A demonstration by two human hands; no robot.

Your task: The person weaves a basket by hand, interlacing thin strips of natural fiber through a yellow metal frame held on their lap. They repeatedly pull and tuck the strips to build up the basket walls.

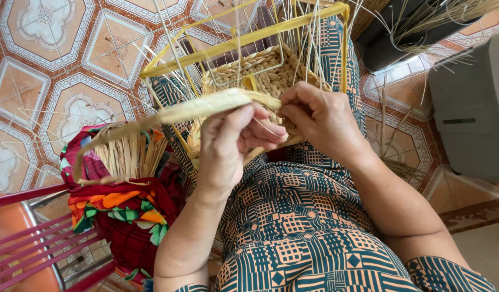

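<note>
I see the left hand (228, 143) pinching a pale strand (201, 110), right hand (320, 116) gripping the weave (271, 75) beside it. Strand looks light, pliable; hold near the weave.

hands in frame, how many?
2. The left hand pinches a flat pale straw strip at centre; the right hand presses on the woven basket inside the yellow frame. None seem hidden.

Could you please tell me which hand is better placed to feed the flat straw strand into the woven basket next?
Probably the left hand: it already pinches the flat straw strand, whose end lies at the woven basket. The right hand rests on the weave, seemingly steadying it.
</note>
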